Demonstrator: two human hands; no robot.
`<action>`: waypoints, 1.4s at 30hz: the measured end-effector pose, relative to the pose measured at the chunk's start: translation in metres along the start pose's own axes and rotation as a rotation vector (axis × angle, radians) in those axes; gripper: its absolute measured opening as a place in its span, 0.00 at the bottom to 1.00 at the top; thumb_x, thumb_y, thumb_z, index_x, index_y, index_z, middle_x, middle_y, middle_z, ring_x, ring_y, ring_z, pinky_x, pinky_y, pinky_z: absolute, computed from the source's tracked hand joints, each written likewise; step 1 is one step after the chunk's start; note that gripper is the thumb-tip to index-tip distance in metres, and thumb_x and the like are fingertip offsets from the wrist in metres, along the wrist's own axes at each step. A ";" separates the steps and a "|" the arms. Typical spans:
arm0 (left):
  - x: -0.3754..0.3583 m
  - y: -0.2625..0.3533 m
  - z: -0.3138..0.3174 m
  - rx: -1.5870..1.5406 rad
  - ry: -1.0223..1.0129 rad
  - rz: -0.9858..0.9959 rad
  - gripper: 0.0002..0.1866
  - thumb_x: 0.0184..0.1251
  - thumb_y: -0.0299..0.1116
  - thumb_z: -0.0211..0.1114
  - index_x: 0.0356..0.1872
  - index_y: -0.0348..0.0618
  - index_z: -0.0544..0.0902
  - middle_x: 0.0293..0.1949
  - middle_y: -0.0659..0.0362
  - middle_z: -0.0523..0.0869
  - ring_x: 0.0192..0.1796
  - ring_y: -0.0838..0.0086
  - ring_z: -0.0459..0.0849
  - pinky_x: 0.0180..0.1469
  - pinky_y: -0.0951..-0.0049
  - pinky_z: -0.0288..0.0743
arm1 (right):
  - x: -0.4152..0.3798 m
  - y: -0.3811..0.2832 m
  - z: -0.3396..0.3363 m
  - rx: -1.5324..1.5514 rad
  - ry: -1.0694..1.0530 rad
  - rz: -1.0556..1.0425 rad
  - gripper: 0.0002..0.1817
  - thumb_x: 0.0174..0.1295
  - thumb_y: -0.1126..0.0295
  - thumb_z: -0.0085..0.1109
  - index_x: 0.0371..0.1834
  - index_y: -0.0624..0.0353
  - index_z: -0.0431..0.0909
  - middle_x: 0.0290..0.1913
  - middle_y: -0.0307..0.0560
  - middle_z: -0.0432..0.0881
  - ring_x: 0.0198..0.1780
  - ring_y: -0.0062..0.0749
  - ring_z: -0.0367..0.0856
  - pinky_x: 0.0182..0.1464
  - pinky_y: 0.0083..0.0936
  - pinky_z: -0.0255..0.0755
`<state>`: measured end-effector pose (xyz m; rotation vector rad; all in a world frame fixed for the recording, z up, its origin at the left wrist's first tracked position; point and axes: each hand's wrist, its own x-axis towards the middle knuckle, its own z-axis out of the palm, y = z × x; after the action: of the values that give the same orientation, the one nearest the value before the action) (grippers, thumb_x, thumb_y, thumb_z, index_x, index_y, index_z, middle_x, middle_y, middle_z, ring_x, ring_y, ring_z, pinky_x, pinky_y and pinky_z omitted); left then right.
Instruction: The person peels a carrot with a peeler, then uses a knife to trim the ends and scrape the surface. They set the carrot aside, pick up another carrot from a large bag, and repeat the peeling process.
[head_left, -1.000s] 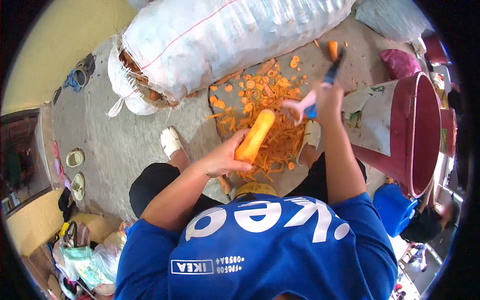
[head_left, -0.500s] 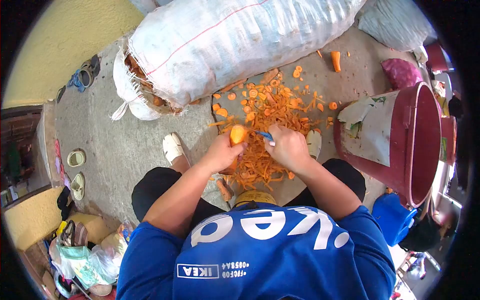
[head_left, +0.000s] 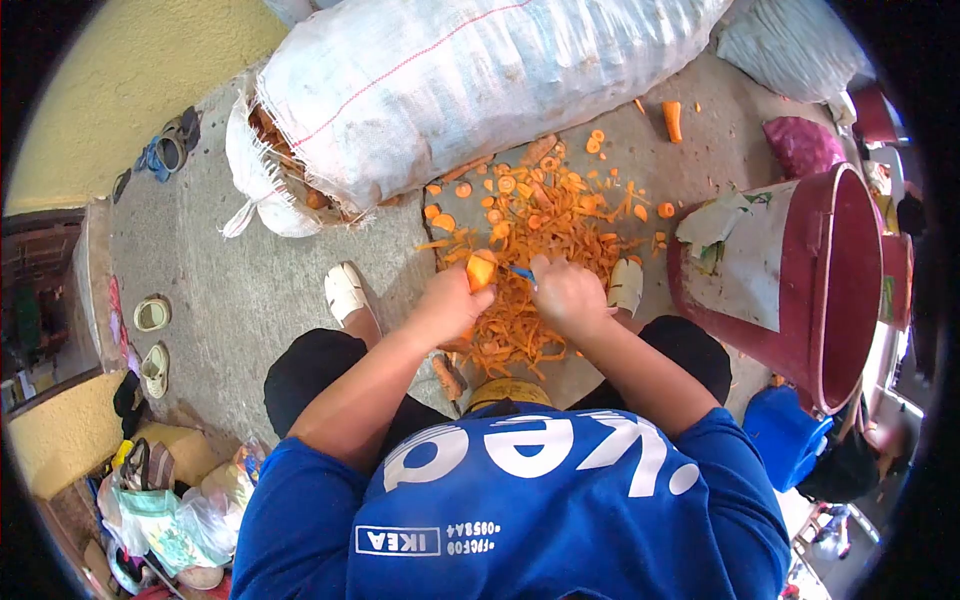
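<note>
My left hand [head_left: 449,303] is wrapped round an orange carrot [head_left: 481,268], whose thick peeled end points up and away from me. Just to the right, my right hand [head_left: 570,296] grips a small blue-handled tool [head_left: 522,272], its tip close to the carrot. Below and beyond both hands, a heap of carrot peelings [head_left: 515,335] is spread over the concrete, with round carrot slices [head_left: 506,185] at its far side.
A big white woven sack [head_left: 450,90] lies across the far side, carrots showing at its torn left end. At right stand a dark red bin [head_left: 815,290] and a blue container [head_left: 785,435]. A thick carrot piece [head_left: 672,122] lies beyond. Green slippers [head_left: 153,316] are at left.
My right hand has shifted slightly left and toward me with the blue-handled tool. The carrot in my left hand has turned and moved a little to the right.
</note>
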<state>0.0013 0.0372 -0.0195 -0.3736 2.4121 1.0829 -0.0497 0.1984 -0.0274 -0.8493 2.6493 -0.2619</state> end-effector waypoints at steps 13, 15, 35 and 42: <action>-0.001 0.003 -0.004 -0.488 0.028 0.446 0.14 0.49 0.32 0.60 0.35 0.43 0.68 0.27 0.61 0.73 0.29 0.77 0.70 0.34 0.77 0.65 | 0.013 0.017 -0.008 0.095 -0.188 0.150 0.08 0.45 0.70 0.48 0.27 0.62 0.71 0.22 0.55 0.75 0.29 0.43 0.76 0.29 0.35 0.70; 0.001 0.002 -0.003 -0.507 0.034 0.496 0.13 0.49 0.32 0.60 0.35 0.43 0.67 0.28 0.61 0.73 0.31 0.78 0.71 0.34 0.77 0.66 | 0.014 0.016 -0.012 0.205 -0.130 0.194 0.09 0.44 0.68 0.49 0.26 0.62 0.71 0.22 0.56 0.75 0.28 0.45 0.75 0.30 0.36 0.69; 0.010 -0.013 0.010 -0.776 -0.172 -0.300 0.14 0.49 0.37 0.61 0.31 0.36 0.74 0.23 0.59 0.74 0.25 0.76 0.73 0.27 0.75 0.67 | 0.006 0.008 -0.017 0.244 -0.120 0.113 0.11 0.45 0.64 0.49 0.26 0.60 0.68 0.23 0.54 0.74 0.28 0.46 0.74 0.32 0.37 0.67; 0.011 -0.016 0.008 -0.592 -0.147 -0.213 0.13 0.45 0.36 0.61 0.25 0.34 0.76 0.19 0.57 0.76 0.23 0.73 0.75 0.26 0.74 0.67 | 0.004 0.000 -0.018 0.104 -0.221 0.097 0.08 0.48 0.72 0.43 0.31 0.63 0.67 0.27 0.55 0.75 0.32 0.44 0.76 0.31 0.34 0.70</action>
<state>0.0010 0.0318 -0.0397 -0.6963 1.8365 1.6427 -0.0591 0.1971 -0.0115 -0.6727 2.4404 -0.2625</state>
